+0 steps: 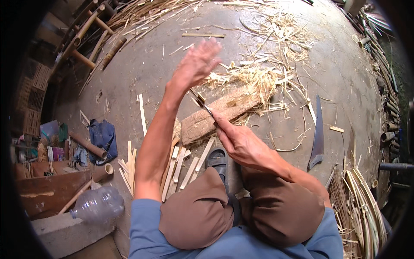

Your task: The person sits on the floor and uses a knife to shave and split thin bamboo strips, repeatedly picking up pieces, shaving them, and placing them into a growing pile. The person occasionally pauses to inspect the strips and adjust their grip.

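My left hand (198,62) is raised over the floor, blurred by motion. Its fingers look stretched out, and I see nothing held in them. In front of my knees my right hand (241,142) grips a knife, its handle covered by the fingers. The dark, narrow knife blade (202,104) points up and left, near my left wrist. Small pale bamboo pieces (199,97) show by the blade's tip. Beneath lies a thick wooden board (224,110), slanting up to the right, with a heap of pale shavings (258,80) over its far end.
Bamboo strips (174,168) lie beside my left knee. A saw (318,134) rests on the floor at right, above a bundle of split bamboo (362,207). At lower left, a clear plastic bottle (101,203) lies on a concrete block (64,233). A bamboo frame (82,39) stands far left.
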`<state>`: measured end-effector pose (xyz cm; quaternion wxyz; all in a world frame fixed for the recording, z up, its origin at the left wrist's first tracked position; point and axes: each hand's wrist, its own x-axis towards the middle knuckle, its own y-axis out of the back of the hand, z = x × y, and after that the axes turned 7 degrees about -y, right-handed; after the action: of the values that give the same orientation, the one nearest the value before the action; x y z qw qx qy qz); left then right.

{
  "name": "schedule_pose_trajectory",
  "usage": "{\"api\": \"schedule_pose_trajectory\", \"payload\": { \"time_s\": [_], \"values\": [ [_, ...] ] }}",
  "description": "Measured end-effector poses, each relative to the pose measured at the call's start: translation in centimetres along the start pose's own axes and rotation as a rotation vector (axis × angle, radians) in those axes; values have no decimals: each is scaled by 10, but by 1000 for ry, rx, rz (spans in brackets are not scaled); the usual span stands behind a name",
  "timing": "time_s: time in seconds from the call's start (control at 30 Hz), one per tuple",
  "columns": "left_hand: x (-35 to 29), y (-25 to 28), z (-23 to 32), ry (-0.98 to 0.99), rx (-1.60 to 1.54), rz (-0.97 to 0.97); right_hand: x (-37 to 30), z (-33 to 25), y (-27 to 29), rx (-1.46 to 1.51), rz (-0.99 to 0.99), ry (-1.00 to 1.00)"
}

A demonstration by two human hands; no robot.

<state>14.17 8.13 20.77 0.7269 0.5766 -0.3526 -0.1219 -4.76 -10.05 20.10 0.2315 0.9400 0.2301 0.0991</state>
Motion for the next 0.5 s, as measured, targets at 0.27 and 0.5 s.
{"api": "schedule_pose_trajectory", "payload": {
  "time_s": [0.27,0.5],
  "values": [
    [-50,30,13,470,-388,967,-10,21,11,-39,46,-80],
    [-128,-7,77,706,-1004,497,-10,22,1,15,114,-72]
  ]
}}
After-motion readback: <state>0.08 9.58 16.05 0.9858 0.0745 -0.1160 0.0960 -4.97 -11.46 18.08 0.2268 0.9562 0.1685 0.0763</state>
